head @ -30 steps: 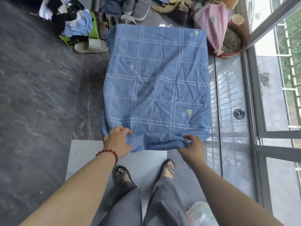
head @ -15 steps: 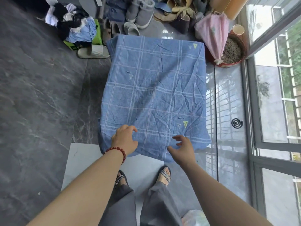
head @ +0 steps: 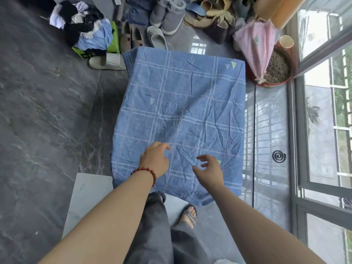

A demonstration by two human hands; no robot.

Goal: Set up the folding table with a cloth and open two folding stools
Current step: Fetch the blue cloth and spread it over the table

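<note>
Dark stone floor beside window. Blue cloth (head: 182, 111) covers the hidden table, long axis running straight away from the person. Left hand (head: 155, 161) and right hand (head: 209, 168) sit side by side over the near end, fingers loose, gripping nothing.

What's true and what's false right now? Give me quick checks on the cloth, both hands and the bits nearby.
1. The blue checked cloth lies spread out, its near edge hanging down. True.
2. The left hand grips a folding stool. False: it holds nothing, over the cloth.
3. The right hand holds nothing, fingers loosely spread. True.
4. The red bead bracelet is on the right wrist. False: the left wrist.
5. The mosquito coil lies on the cloth. False: on the floor, right of the cloth.
</note>
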